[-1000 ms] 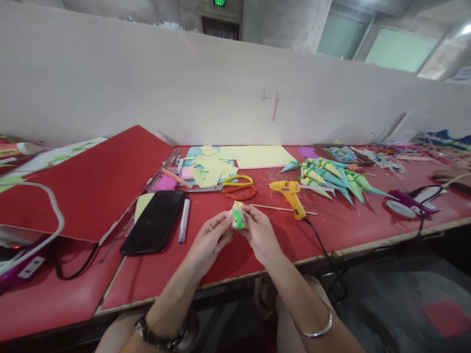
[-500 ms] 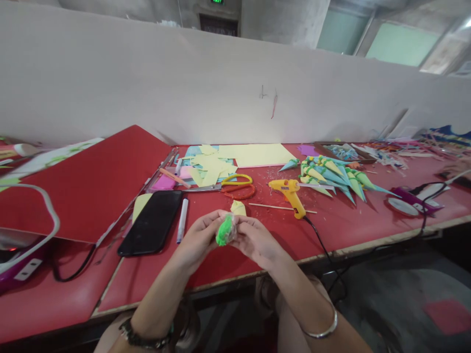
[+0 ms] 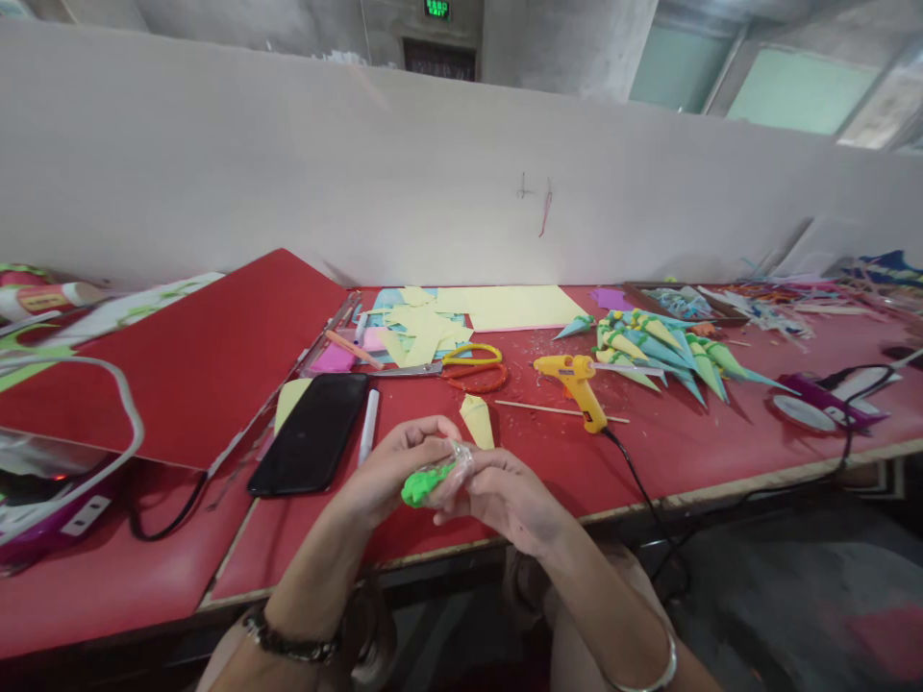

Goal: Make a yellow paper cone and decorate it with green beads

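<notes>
A bright green soft lump (image 3: pixel 425 486) in clear plastic film is held between my two hands, over the table's front edge. My left hand (image 3: pixel 393 468) is closed around the lump and the film from the left. From the right, my right hand (image 3: pixel 505 492) pinches the twisted clear film (image 3: pixel 460 461). Just behind my fingers a small pale yellow paper cone (image 3: pixel 477 420) lies on the red table (image 3: pixel 548 481). Scissors (image 3: pixel 472 363) with yellow and red handles lie behind it, and a yellow glue gun (image 3: pixel 573 380) rests to the right.
A black phone (image 3: pixel 313 432) and a white marker (image 3: pixel 369 425) lie left of my hands. Paper cones (image 3: pixel 660 346) are piled at the right. A large red board (image 3: pixel 202 356) slants across the left. The glue gun's cord (image 3: pixel 638 490) hangs over the front edge.
The green lump has tilted over to the left and lower, and more of the clear film shows between my hands. More of the yellow cone is visible. The view has shifted slightly.
</notes>
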The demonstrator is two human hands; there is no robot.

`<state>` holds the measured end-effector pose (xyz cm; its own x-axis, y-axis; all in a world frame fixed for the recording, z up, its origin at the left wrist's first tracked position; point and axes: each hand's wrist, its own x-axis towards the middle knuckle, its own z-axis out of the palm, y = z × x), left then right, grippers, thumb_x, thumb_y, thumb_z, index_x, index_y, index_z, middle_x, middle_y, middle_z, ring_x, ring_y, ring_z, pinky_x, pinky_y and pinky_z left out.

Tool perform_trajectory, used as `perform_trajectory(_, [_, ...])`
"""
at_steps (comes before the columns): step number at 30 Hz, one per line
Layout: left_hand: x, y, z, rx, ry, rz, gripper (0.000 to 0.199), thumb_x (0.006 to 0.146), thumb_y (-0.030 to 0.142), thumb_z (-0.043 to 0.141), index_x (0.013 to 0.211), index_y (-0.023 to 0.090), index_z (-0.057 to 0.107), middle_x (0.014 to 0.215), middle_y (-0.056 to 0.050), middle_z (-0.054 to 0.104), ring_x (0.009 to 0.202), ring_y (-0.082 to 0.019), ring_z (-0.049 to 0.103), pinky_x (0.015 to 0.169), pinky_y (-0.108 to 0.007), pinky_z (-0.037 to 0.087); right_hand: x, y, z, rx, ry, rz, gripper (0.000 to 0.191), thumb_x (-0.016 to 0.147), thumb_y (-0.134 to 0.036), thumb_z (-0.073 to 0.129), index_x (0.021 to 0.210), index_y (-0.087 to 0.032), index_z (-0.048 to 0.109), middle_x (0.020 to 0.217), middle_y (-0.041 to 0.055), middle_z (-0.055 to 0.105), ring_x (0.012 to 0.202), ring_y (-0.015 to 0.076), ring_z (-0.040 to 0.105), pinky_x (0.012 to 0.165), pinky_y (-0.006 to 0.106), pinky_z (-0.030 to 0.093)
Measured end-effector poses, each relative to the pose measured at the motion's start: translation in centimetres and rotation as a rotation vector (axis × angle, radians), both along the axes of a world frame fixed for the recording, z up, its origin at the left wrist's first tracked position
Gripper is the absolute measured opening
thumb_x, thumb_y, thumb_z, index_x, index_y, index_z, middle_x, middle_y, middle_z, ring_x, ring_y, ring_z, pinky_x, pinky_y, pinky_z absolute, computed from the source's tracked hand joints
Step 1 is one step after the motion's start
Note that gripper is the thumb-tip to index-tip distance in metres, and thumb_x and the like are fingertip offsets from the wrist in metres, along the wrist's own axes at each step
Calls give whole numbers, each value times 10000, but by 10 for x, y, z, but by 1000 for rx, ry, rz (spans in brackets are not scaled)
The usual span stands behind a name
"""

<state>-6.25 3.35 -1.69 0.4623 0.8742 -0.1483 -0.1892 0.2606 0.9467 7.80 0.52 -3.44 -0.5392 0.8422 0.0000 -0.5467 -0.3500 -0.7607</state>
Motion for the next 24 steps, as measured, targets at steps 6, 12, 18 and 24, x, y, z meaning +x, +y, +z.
perform_trajectory(6, [-11,-1,9,100,191,-8,252,630,330,696,569,150,531,408,51,480,343,-41,363,348,-148,248,-3,-2,0,4,-21,29,175,621,-318,689,594,-151,646,561,-22,585,527,85,533,593,247,492])
perform_trajectory(12, [-6,-8,5,99,101,-75,361,634,428,703,596,176,447,367,94,414,291,-22,278,316,-135,192,4,-1,-5,49,0,315,284,698,-420,660,772,-146,657,459,-92,456,367,14,253,585,260,512])
perform_trajectory(18, [4,-5,-6,-30,1,-68,448,592,463,730,563,175,387,376,94,385,333,-17,259,334,-125,185,4,-3,-8,30,38,394,339,690,-438,670,843,-135,661,445,-106,383,399,22,328,608,266,524])
perform_trajectory(24, [10,-3,-12,-68,15,-26,419,605,462,712,583,188,396,318,129,291,282,-15,180,293,-134,131,3,-5,-10,120,44,413,380,713,-451,646,908,-126,678,836,85,666,773,145,602,771,369,493])
